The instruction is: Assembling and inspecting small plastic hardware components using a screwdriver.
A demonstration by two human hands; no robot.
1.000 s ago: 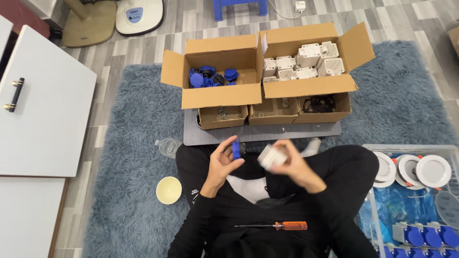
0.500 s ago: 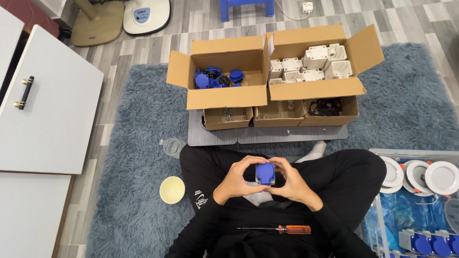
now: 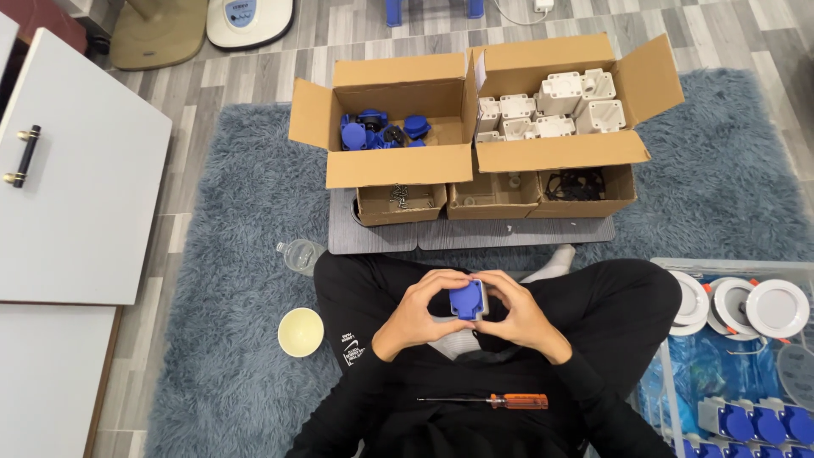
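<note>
In the head view, at lower centre of the frame, the left hand (image 3: 417, 315) and right hand (image 3: 519, 315) close together around a small blue-and-white plastic socket (image 3: 468, 300) over the lap. Below it an orange-handled screwdriver (image 3: 490, 400) lies on the black clothing. Left sits a cream round bowl (image 3: 301, 332) on the blue shaggy rug (image 3: 229, 254). Above, an open cardboard box of blue parts (image 3: 386, 144) adjoins an open cardboard box of white housings (image 3: 560, 119). A clear plastic bin (image 3: 729, 365) fills lower right.
</note>
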